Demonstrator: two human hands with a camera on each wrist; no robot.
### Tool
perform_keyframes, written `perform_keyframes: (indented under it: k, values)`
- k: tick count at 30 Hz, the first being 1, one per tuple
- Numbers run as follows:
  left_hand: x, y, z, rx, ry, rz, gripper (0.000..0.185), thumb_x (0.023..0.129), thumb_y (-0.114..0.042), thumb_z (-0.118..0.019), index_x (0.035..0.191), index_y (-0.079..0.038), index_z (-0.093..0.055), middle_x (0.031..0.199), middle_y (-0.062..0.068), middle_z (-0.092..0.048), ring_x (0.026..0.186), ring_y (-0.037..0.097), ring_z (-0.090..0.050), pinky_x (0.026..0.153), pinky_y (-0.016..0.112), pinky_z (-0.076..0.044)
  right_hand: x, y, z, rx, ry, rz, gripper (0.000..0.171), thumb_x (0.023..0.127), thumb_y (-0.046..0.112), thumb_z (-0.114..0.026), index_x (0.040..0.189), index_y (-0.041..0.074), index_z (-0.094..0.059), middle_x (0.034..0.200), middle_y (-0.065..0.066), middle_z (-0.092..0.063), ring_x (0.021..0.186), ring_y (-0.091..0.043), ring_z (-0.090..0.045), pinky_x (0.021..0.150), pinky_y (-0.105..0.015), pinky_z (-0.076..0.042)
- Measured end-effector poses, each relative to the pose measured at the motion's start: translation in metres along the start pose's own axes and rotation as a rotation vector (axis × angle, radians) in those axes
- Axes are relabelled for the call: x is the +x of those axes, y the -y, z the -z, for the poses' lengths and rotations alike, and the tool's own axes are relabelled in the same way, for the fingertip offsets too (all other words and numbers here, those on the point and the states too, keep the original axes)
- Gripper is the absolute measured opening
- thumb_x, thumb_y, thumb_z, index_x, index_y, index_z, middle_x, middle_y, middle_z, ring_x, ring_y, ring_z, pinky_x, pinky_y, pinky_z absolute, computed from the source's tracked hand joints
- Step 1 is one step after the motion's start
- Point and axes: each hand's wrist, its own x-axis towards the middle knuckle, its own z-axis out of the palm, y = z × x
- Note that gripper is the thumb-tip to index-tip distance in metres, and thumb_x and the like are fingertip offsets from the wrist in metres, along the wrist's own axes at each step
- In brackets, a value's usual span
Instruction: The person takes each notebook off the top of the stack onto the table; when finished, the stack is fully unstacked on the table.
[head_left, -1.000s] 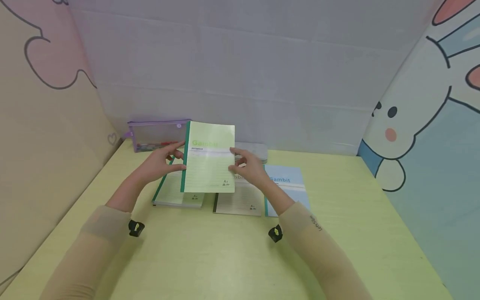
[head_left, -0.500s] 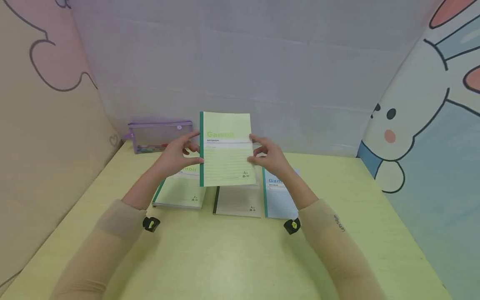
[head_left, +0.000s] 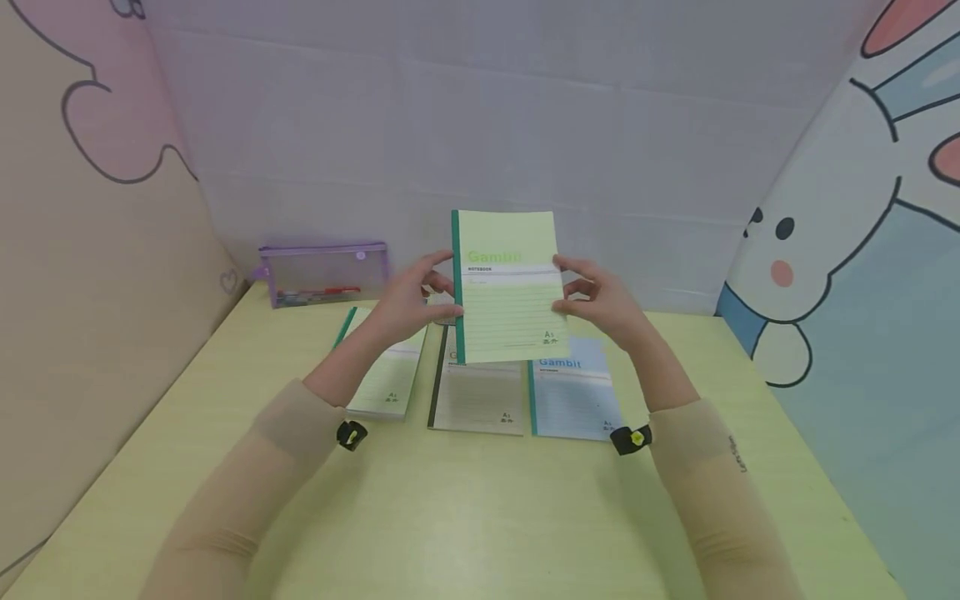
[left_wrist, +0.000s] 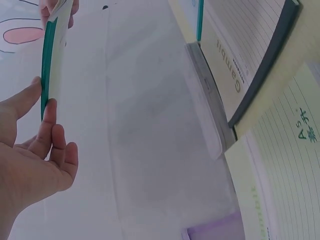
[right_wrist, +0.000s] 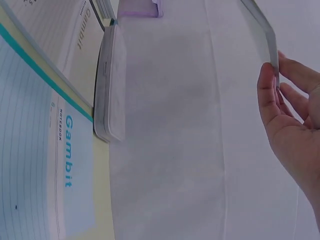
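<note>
A pale green notebook (head_left: 512,312) with a dark green spine is held up in the air, its cover facing the head camera. My left hand (head_left: 414,300) pinches its spine edge between thumb and fingers. On the opposite edge, my right hand (head_left: 603,300) pinches the pages the same way; the right wrist view shows that hand (right_wrist: 295,110) gripping a thin edge. Below on the table lie a grey notebook (head_left: 476,404), a blue notebook (head_left: 573,408) and, partly behind my left forearm, green notebook stock (head_left: 390,379). The held notebook covers the top of the grey one.
A clear pencil pouch with purple trim (head_left: 322,247) stands at the back left, with pens inside. Behind the grey notebook lies a flat whitish case (right_wrist: 112,85), mostly hidden in the head view. A pale wall sheet (head_left: 525,125) rises at the table's back edge.
Both hands have carried the green notebook to the right and upward, from over the green notebook stock to above the grey and blue ones. The grip looks the same.
</note>
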Motion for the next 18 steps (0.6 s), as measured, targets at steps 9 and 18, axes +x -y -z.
perform_keyframes:
  k: [9, 18]
  values:
    - [0.017, -0.016, -0.035, -0.080, -0.003, -0.020, 0.081, 0.080, -0.022, -0.077, 0.147, -0.020, -0.031, 0.101, 0.002, -0.065, 0.103, 0.025, -0.057, 0.097, 0.042, -0.043, -0.018, 0.001, 0.046, -0.100, 0.024, -0.024, 0.069, 0.082, 0.012, -0.074, 0.143, 0.021, -0.043, 0.140, 0.000, -0.043, 0.098, -0.014, -0.055, 0.077, -0.017, -0.050]
    - [0.033, -0.036, -0.066, -0.136, -0.014, -0.044, 0.079, 0.081, -0.021, -0.075, 0.147, -0.022, -0.031, 0.103, 0.001, -0.065, 0.101, 0.019, -0.058, 0.097, 0.040, -0.043, -0.034, 0.001, 0.086, -0.076, 0.046, -0.022, 0.070, 0.085, 0.007, -0.070, 0.145, 0.017, -0.038, 0.137, 0.000, -0.043, 0.094, -0.011, -0.058, 0.078, -0.017, -0.051]
